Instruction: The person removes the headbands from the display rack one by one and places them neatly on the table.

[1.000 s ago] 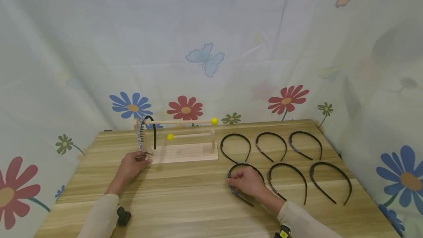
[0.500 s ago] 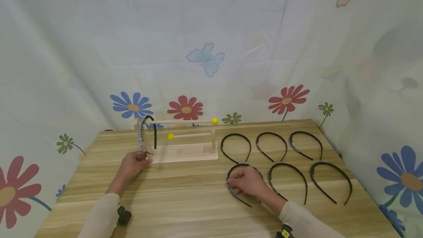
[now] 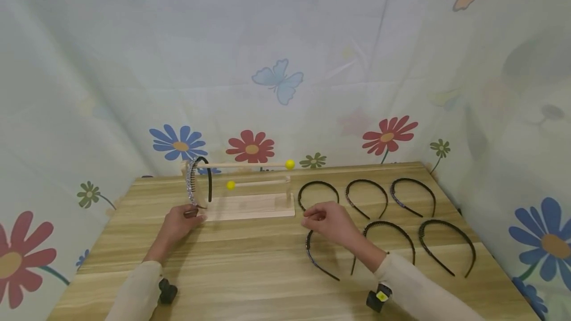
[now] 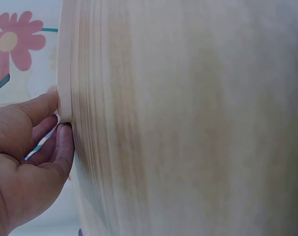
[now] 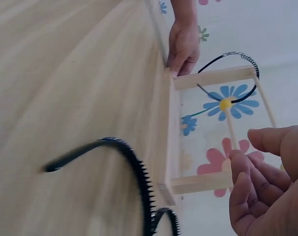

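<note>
My left hand [image 3: 178, 224] holds the near left corner of a wooden stand [image 3: 250, 207]; in the left wrist view its thumb and fingers pinch the base edge [image 4: 64, 59]. A black toothed headband with a glittery band [image 3: 191, 185] hangs at the left end of the stand's upper rod. My right hand [image 3: 332, 224] hovers over the far side of the front left headband [image 3: 312, 254], hiding part of it. In the right wrist view the right fingers [image 5: 257, 191] are loosely curled, thumb apart, with nothing between them.
Several more black headbands lie in two rows on the right, such as the front right one [image 3: 468, 241] and back middle one [image 3: 379, 185]. Yellow balls [image 3: 290, 164] cap the stand's rods. A floral cloth [image 3: 276, 128] hangs behind the wooden table [image 3: 250, 276].
My right hand has come off the front left headband and risen away toward the back; that headband stays on the table, its lower tip shifted slightly left. My left hand has stayed put.
</note>
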